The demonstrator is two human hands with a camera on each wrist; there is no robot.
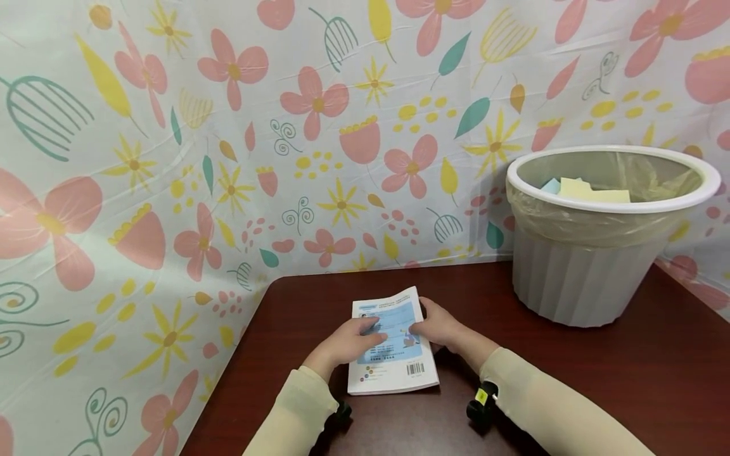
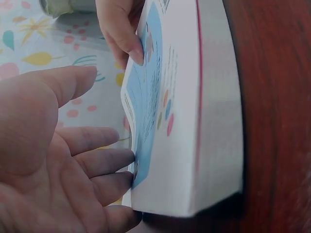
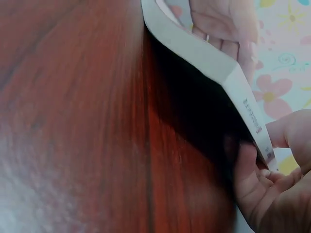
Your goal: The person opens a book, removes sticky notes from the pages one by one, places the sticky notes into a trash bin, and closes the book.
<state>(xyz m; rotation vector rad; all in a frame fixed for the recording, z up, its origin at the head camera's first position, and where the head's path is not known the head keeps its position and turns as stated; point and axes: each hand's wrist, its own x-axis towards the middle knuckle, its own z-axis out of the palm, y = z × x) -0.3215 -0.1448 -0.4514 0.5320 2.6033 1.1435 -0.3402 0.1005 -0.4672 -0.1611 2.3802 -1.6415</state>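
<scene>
A thick paperback book (image 1: 393, 379) with a white and pale-blue cover lies on the table, its barcode side up. Along its right side, my right hand (image 1: 441, 326) grips the edge with the thumb over the cover. In the right wrist view, fingers of the right hand (image 3: 277, 189) reach under the raised spine side of the book (image 3: 250, 114), above a dark shadow. Over the left part of the cover is my left hand (image 1: 353, 342). The left wrist view shows the left hand (image 2: 63, 150) with fingers extended and fingertips at the cover.
A dark red-brown wooden table (image 1: 473, 291) carries a grey ribbed bin (image 1: 576, 272) at the back right. The bin has a clear liner and holds yellow and blue pieces (image 1: 593, 192). A flower-patterned sheet (image 1: 319, 171) hangs behind and on the left.
</scene>
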